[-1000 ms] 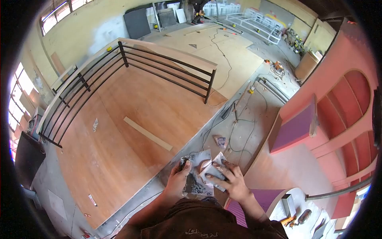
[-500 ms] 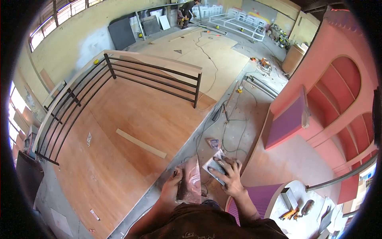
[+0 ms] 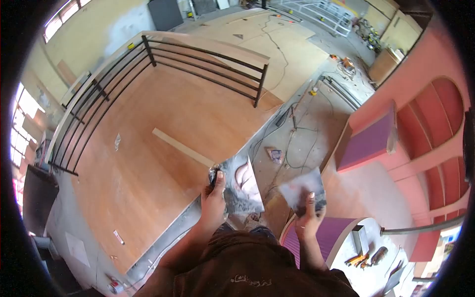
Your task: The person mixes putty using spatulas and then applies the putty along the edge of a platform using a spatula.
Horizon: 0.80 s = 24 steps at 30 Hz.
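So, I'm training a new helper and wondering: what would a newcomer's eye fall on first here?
Probably the tall pink shelving unit with arched openings, filling the right side. Next, the broad reddish-brown wooden platform at left, with a black metal railing along its far and left edges. Then, at lower center, the left hand holds a flat plate with a glossy pinkish patch, and the right hand a smaller gray plate.

Daylight bright, shadows soft around my fingers (image 3: 310,202); windows (image 3: 22,141) far to their left blown white, bluish fringe at lens edge; white glare on plate (image 3: 243,184) in left hand (image 3: 213,200), slight blur on sheet (image 3: 303,188) in right hand (image 3: 309,218); railing (image 3: 208,60) beyond fingers bowed by wide lens, far background soft, black rounded border closing in all round
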{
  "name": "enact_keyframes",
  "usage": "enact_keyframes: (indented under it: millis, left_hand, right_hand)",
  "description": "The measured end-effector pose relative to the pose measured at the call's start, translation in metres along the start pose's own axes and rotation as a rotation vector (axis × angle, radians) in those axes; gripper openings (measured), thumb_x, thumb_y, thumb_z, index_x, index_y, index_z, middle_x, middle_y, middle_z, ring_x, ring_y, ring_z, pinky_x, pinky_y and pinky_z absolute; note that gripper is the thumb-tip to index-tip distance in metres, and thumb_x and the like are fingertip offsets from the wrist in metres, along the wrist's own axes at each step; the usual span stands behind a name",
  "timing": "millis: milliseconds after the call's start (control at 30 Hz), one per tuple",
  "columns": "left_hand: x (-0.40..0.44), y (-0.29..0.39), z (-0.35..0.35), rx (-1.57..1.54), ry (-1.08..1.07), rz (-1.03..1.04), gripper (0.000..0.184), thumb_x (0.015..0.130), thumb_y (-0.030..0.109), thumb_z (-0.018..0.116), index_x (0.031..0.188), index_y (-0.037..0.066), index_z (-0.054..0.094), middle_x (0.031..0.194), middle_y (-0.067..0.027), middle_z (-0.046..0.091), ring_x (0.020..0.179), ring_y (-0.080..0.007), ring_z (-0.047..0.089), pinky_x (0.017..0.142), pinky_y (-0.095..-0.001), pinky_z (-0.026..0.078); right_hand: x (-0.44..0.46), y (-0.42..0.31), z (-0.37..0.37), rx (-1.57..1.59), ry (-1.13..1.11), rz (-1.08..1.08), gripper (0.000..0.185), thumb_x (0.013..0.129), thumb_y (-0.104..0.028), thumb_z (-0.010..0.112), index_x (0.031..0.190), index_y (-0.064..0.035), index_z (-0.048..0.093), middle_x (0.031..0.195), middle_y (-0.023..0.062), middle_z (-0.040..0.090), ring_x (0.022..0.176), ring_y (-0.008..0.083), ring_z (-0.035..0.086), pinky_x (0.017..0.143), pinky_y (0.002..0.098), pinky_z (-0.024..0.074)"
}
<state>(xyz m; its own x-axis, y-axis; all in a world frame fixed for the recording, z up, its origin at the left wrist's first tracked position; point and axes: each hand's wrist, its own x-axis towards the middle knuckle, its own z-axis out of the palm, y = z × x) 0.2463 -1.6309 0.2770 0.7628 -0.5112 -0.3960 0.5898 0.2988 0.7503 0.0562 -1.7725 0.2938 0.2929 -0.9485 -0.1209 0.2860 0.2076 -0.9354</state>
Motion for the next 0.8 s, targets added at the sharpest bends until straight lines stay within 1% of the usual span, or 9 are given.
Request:
enact_keyframes:
  millis: [100, 367, 467, 567, 600, 633, 667, 700, 800]
  left_hand:
    - [0.01, -0.011, 0.001, 0.154, 0.184, 0.18, 0.038, 0.099, 0.039, 0.058, 0.109, 0.003, 0.062, 0.095, -0.0012, 0.059, 0.086, -0.011, 0.05, 0.08, -0.0276, 0.042]
    - [-0.034, -0.022, 0.028, 0.633, -0.087, 0.616, 0.022, 0.1, 0.021, 0.058, 0.099, -0.001, 0.06, 0.079, -0.0083, 0.059, 0.075, -0.0131, 0.052, 0.068, -0.032, 0.045]
    - [-0.039, -0.028, 0.02, 0.699, -0.275, 0.429, 0.022, 0.099, 0.022, 0.059, 0.095, 0.001, 0.062, 0.077, -0.005, 0.061, 0.072, -0.0121, 0.055, 0.065, -0.0315, 0.045]
    - [-0.026, -0.047, 0.011, 0.651, -0.152, 0.474, 0.023, 0.1, 0.024, 0.057, 0.099, 0.002, 0.063, 0.079, -0.0007, 0.062, 0.072, -0.0112, 0.055, 0.066, -0.0289, 0.046]
    - [-0.022, -0.032, 0.011, 0.335, -0.301, 0.034, 0.026, 0.102, 0.027, 0.055, 0.11, 0.004, 0.063, 0.089, -0.0016, 0.066, 0.079, -0.0133, 0.061, 0.072, -0.0291, 0.05]
    - [-0.017, -0.024, 0.014, 0.332, -0.3, 0.037, 0.026, 0.102, 0.027, 0.055, 0.11, 0.004, 0.063, 0.089, -0.0016, 0.066, 0.079, -0.0133, 0.061, 0.072, -0.0291, 0.05]
    - [-0.011, -0.018, 0.017, 0.1, -0.32, -0.197, 0.026, 0.102, 0.025, 0.052, 0.113, 0.003, 0.061, 0.098, -0.0055, 0.066, 0.086, -0.0166, 0.063, 0.076, -0.032, 0.052]
    - [-0.009, -0.015, 0.018, -0.136, -0.335, -0.428, 0.027, 0.103, 0.023, 0.049, 0.117, 0.002, 0.058, 0.106, -0.0094, 0.066, 0.094, -0.0199, 0.065, 0.081, -0.0349, 0.054]
    - [-0.007, -0.017, 0.014, -0.157, -0.392, -0.404, 0.035, 0.102, 0.033, 0.051, 0.125, 0.007, 0.055, 0.105, -0.0063, 0.065, 0.091, -0.0173, 0.066, 0.079, -0.0329, 0.055]
  right_hand:
    - [-0.014, -0.015, 0.002, -0.072, -0.134, 0.055, 0.022, 0.091, -0.011, 0.069, 0.109, 0.0026, 0.066, 0.104, 0.0083, 0.069, 0.092, 0.0163, 0.066, 0.08, 0.0305, 0.0536]
    - [-0.014, -0.005, 0.021, -0.319, -0.199, -0.023, 0.015, 0.092, -0.01, 0.069, 0.098, 0.0032, 0.07, 0.089, 0.0, 0.068, 0.079, 0.0074, 0.059, 0.072, 0.0246, 0.0474]
    - [-0.003, -0.014, 0.02, -0.26, -0.171, -0.09, 0.014, 0.093, -0.01, 0.067, 0.097, 0.0035, 0.07, 0.088, -0.001, 0.067, 0.077, 0.007, 0.057, 0.07, 0.0242, 0.0466]
    - [-0.005, -0.031, 0.019, -0.139, -0.196, -0.113, 0.016, 0.094, -0.011, 0.064, 0.095, 0.0042, 0.069, 0.088, 0.0018, 0.069, 0.077, 0.0106, 0.06, 0.069, 0.0252, 0.0464]
    - [-0.002, -0.038, 0.012, -0.329, -0.465, -0.385, 0.013, 0.093, -0.01, 0.065, 0.097, 0.0012, 0.07, 0.094, 0.0063, 0.069, 0.079, 0.0151, 0.061, 0.073, 0.0296, 0.047]
    - [0.003, -0.045, 0.004, -0.519, -0.735, -0.657, 0.012, 0.091, -0.01, 0.066, 0.099, -0.0017, 0.071, 0.101, 0.0108, 0.069, 0.082, 0.0196, 0.063, 0.076, 0.034, 0.0475]
    - [0.01, -0.039, -0.011, -0.557, -0.936, -0.847, 0.03, 0.08, -0.009, 0.074, 0.11, -0.014, 0.072, 0.123, 0.0153, 0.062, 0.096, 0.0281, 0.061, 0.086, 0.0431, 0.0443]
    - [0.011, -0.038, -0.009, -0.557, -0.942, -0.848, 0.03, 0.08, -0.009, 0.074, 0.11, -0.014, 0.072, 0.123, 0.0153, 0.062, 0.096, 0.0281, 0.061, 0.086, 0.0431, 0.0443]
    - [0.019, -0.038, -0.001, -1.096, -1.019, -1.061, 0.071, 0.066, -0.009, 0.071, 0.129, -0.0404, 0.063, 0.149, 0.0016, 0.045, 0.122, 0.0248, 0.047, 0.091, 0.04, 0.0383]
